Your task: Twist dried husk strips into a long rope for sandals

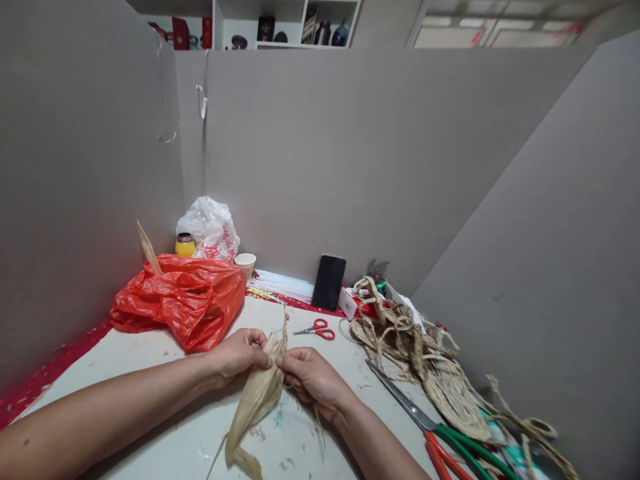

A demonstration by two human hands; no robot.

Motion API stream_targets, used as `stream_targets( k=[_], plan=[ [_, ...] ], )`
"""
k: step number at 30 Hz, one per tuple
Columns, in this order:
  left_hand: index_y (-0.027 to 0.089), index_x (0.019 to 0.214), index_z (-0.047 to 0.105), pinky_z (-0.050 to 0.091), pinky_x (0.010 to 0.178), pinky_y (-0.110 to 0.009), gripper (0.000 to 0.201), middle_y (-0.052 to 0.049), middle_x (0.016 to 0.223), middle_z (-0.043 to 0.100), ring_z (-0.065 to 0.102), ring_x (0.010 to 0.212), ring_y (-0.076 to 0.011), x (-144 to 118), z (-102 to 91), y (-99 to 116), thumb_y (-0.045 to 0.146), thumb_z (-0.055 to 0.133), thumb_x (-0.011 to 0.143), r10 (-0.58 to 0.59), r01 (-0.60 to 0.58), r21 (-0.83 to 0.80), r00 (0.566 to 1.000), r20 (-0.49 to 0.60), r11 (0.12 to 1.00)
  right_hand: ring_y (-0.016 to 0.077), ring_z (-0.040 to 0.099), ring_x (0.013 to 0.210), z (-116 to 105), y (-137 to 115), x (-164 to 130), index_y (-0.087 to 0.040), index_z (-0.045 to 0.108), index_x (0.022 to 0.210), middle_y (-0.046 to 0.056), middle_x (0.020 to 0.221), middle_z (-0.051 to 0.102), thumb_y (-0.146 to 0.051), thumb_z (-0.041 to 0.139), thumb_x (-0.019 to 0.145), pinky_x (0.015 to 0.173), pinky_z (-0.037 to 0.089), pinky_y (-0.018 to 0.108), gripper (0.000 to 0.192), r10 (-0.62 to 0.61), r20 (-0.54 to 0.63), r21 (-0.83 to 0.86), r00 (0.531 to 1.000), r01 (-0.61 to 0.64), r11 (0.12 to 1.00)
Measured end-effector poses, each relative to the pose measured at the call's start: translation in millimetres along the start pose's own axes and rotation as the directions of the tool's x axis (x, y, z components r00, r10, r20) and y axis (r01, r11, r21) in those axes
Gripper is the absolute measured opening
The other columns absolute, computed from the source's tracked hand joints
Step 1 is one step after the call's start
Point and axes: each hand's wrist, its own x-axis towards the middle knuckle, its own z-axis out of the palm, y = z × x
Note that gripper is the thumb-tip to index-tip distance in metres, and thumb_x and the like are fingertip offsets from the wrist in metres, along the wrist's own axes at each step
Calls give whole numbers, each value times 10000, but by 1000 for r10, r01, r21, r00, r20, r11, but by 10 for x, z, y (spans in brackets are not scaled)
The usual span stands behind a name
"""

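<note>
While both hands met at bench (150,360) centre, the entry read as follows. Item 1: dried husk (257,397), pale, long, lying slantwise just in front of the red scissors (316,329); top end pinched, tail trailing toward the bench's near edge. L hand (240,353): closed, fingertips gripping the husk's upper end. R hand (310,380): closed on the same end, w/ thin strands under the fingers, touching the L.

Item 2: orange bag (183,300), left of the scissors. Item 3: phone (329,282), propped vs. the wall behind them. Item 4: braided cord heap (415,353), right of them. Item 5: large shears (430,427), green/red handles, right of the husk.

Risk, as judged: the husk looked brittle; an uneven pull could split it crosswise or snap a strand. Shears lay near the R forearm; a sweep might knock them.
</note>
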Motion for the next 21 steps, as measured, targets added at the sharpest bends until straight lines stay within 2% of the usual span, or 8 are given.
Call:
stream_targets(
  k=[3,6,9,12,16,19,21],
  plan=[
    [181,720,483,265,459,-187,368,97,459,473,373,425,-59,6,1,24,250,743,468,-43,44,28,999,-27,999,7,176,288,8,-6,-8,-180,418,495,-104,370,349,-379,651,670,311,72,199,353,-19,-14,7,1000,19,1000],
    [170,695,496,284,478,-192,345,78,490,504,415,453,-72,22,18,9,237,731,453,-43,45,63,998,-37,997,7,170,295,27,-9,-14,-181,415,500,-107,369,345,-381,660,671,317,67,200,360,-20,-25,2,999,20,1000],
    [161,658,494,301,504,-192,291,64,538,515,434,491,-70,8,62,-26,221,713,477,72,-69,72,997,-40,995,10,167,287,40,-7,-6,-185,408,485,-111,349,323,-366,653,674,319,59,207,359,-10,-30,-9,999,10,1000],
    [161,643,484,338,542,-198,257,52,580,512,443,536,-73,-58,113,15,239,704,535,212,-210,58,976,-40,976,9,160,279,33,-1,16,-183,414,466,-114,333,310,-345,640,669,319,60,212,344,-7,-58,-18,998,6,1000],
    [164,702,498,364,559,-195,225,49,645,487,452,568,-67,-232,119,318,264,683,623,399,-390,117,914,-65,913,11,161,263,4,28,41,-170,472,475,-109,314,328,-309,624,657,315,52,220,275,3,-102,-32,995,-7,999],
    [180,785,501,362,483,-203,263,45,661,497,465,481,-65,-413,3,683,339,670,660,386,-374,136,920,-74,917,14,166,266,-6,51,42,-147,550,536,-110,321,342,-313,622,658,315,55,220,219,13,-100,-46,995,-17,999],
    [186,811,507,274,417,-180,266,59,621,459,359,403,-28,-556,-153,953,348,665,670,417,-393,179,901,-120,902,16,167,268,-4,57,37,-138,573,551,-111,318,334,-316,620,663,316,55,220,216,17,-94,-58,995,-23,998]
  ],
)
